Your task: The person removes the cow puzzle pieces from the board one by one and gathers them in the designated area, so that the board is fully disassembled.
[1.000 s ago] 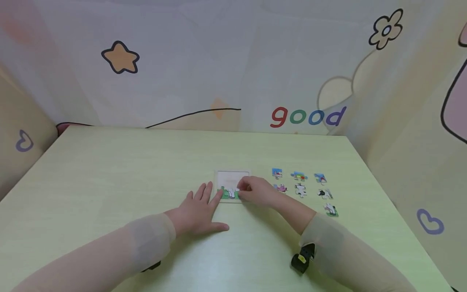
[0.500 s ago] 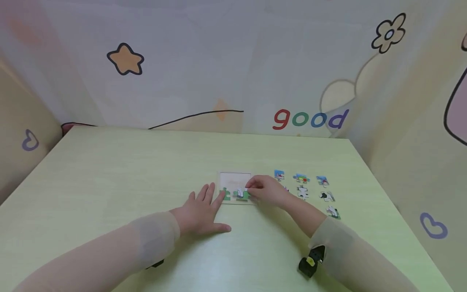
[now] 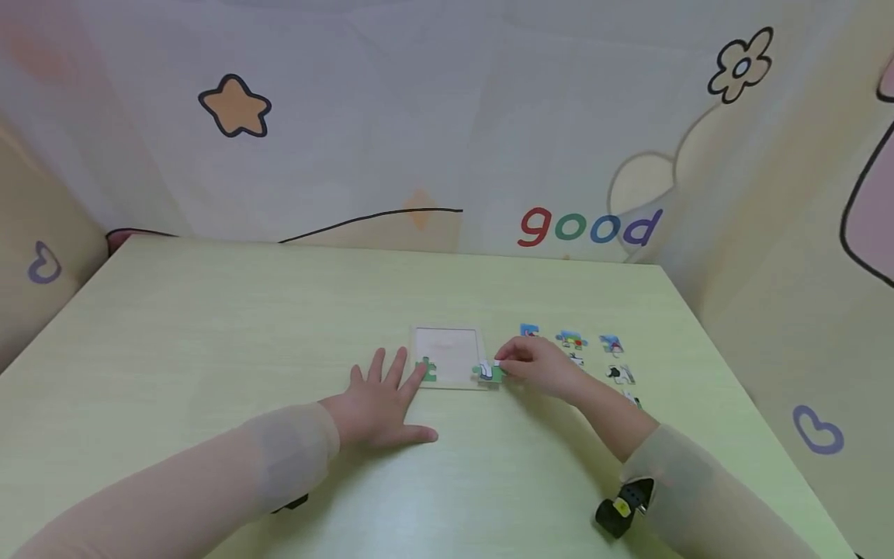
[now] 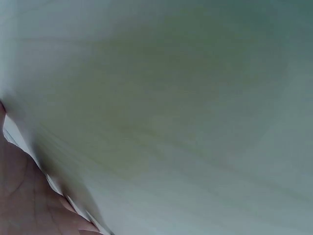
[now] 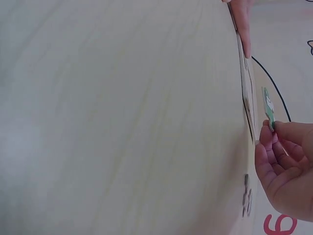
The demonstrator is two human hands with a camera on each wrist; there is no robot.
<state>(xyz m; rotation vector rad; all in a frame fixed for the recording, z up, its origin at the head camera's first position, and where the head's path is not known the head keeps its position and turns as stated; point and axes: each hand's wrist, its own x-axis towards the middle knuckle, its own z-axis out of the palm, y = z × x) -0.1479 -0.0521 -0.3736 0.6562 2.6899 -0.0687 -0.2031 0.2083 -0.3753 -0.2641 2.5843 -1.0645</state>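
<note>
In the head view my right hand (image 3: 541, 366) pinches a green and white puzzle piece (image 3: 487, 373) over the right edge of a shallow puzzle tray (image 3: 449, 385). The right wrist view shows that piece (image 5: 269, 108) between thumb and fingertips, raised above the tray (image 5: 248, 93). My left hand (image 3: 377, 404) lies flat with spread fingers on the table, a fingertip at the tray's lower left corner. Beside that fingertip a green puzzle piece (image 3: 429, 369) sits in the corner of the tray. Only part of the left palm (image 4: 29, 196) shows in the left wrist view.
Several loose puzzle pieces lie right of the tray, among them a blue one (image 3: 611, 344), a multicoloured one (image 3: 572, 340) and a black and white one (image 3: 620, 374); my right hand and forearm partly cover others. A printed cloth (image 3: 363, 140) stands behind the table (image 3: 230, 310).
My right hand has lifted the green and white piece out of the tray's bottom row and moved it right, to the tray's edge. The left hand has stayed in place.
</note>
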